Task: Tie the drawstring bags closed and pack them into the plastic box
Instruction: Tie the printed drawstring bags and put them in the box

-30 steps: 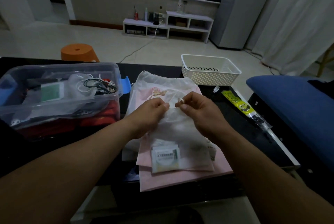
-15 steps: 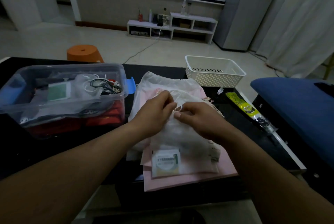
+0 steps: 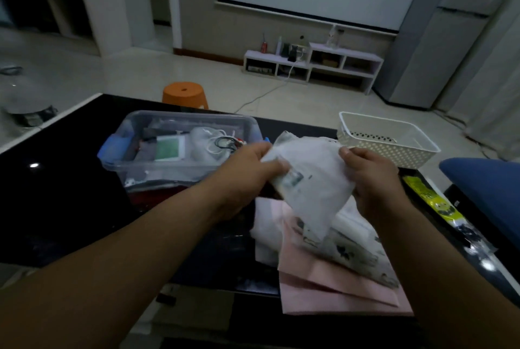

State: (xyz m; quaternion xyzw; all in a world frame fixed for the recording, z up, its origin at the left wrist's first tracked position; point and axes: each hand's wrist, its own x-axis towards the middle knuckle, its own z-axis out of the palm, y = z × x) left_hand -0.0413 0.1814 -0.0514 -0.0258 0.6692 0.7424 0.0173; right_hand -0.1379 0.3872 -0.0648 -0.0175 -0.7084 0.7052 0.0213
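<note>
Drawstring bag (image 3: 312, 180) clamped by left hand (image 3: 247, 171) and right hand (image 3: 374, 177) fingers (image 3: 347, 153) above black table (image 3: 70, 196).

Both bare forearms enter from the lower edge and converge toward the centre. Left hand (image 3: 250, 171): back toward the camera, fingers and thumb curled onto the left edge of a white bag (image 3: 315, 188), gripping it. Right hand (image 3: 371, 177): about level with the left, fingers curled round the bag's right edge. The hands are apart, not touching each other. Both wrists are roughly straight.
</note>
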